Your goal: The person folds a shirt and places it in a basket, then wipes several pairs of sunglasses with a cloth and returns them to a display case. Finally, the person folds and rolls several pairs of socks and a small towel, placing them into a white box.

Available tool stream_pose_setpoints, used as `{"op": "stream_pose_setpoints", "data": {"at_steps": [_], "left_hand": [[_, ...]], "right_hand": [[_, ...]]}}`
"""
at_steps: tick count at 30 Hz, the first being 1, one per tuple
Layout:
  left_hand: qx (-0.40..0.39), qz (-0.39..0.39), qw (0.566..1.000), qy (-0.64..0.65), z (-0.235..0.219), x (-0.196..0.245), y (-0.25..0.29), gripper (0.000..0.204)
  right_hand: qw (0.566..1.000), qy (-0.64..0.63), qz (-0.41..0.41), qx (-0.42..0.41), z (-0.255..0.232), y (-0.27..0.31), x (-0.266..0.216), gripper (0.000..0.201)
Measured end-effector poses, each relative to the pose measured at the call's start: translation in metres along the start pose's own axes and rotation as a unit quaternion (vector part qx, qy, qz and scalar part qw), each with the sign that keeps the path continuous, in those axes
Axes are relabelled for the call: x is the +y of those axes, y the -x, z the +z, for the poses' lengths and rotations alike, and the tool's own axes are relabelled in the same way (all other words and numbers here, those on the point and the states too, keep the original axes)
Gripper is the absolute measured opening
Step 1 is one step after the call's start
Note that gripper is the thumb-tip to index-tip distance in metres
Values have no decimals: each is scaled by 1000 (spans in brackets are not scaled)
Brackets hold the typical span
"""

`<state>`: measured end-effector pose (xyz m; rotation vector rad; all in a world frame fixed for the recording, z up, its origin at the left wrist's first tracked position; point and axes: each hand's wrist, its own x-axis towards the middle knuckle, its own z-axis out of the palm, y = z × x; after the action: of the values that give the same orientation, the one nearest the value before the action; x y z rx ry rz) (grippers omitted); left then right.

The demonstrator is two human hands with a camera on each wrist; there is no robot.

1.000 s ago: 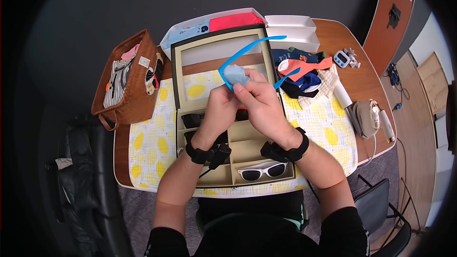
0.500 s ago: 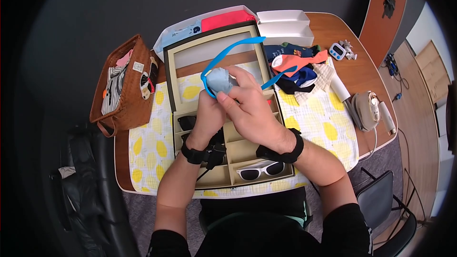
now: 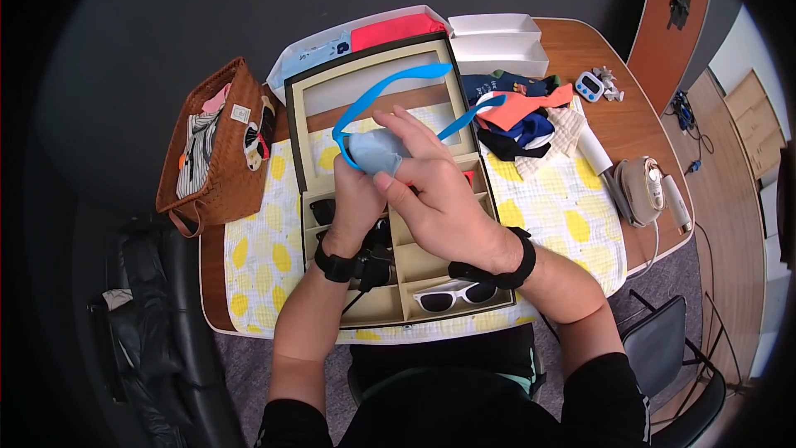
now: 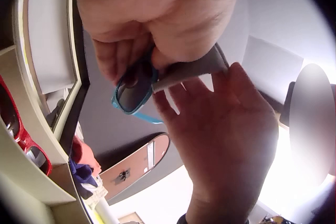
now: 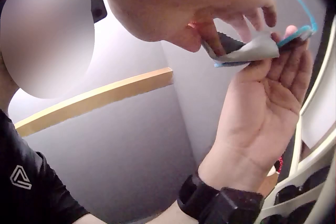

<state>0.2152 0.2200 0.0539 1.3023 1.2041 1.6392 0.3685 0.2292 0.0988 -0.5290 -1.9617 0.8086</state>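
Note:
A pair of blue-framed sunglasses (image 4: 135, 88) is held above an open display case (image 3: 419, 263). My left hand (image 3: 356, 203) grips the sunglasses at the front, their blue arms spreading away from me. In my right hand (image 3: 439, 199) is a light blue-grey cloth (image 3: 373, 152), pinched against a lens. One lens shows uncovered in the left wrist view; the cloth hides much of the other. White sunglasses (image 3: 456, 296) lie in a front compartment of the case, black sunglasses (image 3: 323, 211) at the left. Red sunglasses (image 4: 23, 134) appear in the left wrist view.
A woven basket (image 3: 236, 174) of clothes stands left. Behind the raised case lid is a white box with folded fabric (image 3: 398, 31), beside white trays (image 3: 502, 54). Socks (image 3: 518, 120), a timer (image 3: 589, 85), a white roller (image 3: 593, 152) and a beige appliance (image 3: 638, 191) lie right.
Both hands have shifted left and slightly lower with the sunglasses, which have turned. The cloth now lies lower over the lens, and my right fingers are stretched out further.

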Motion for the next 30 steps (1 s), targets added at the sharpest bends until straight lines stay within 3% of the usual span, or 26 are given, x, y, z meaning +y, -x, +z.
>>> {"op": "stream_pose_setpoints", "data": {"at_steps": [3, 5, 8, 11, 15, 17, 21, 23, 25, 30], "left_hand": [[-13, 29, 999, 8, 2, -3, 2, 22], [-26, 99, 990, -99, 5, 14, 5, 23], [-22, 72, 997, -21, 7, 11, 5, 24], [-36, 31, 998, -31, 1, 7, 3, 25], [-57, 66, 994, -59, -5, -3, 1, 26], [-58, 60, 996, -13, -2, -8, 0, 27], [-36, 76, 996, 23, 5, 4, 8, 29], [-33, 31, 993, 110, 5, 4, 6, 30], [-46, 40, 994, 89, 4, 10, 8, 31], [-67, 39, 994, 79, -1, 5, 4, 35]], "right_hand": [[999, -36, -14, 10, 4, 1, 1, 28], [999, -26, -20, 15, 4, 2, 0, 29], [998, 54, -23, 27, 3, 1, -2, 26], [994, 108, -20, 15, 1, 2, -5, 25], [998, 48, -41, 3, 2, 2, -5, 24], [999, 26, -44, 4, 4, 2, -2, 23], [992, 117, -42, 12, 0, 0, -8, 19], [985, 168, -36, 4, -2, 1, -13, 18], [981, 191, -27, -1, -2, 2, -15, 17], [994, 92, -58, -26, -1, 3, -15, 19]]}}
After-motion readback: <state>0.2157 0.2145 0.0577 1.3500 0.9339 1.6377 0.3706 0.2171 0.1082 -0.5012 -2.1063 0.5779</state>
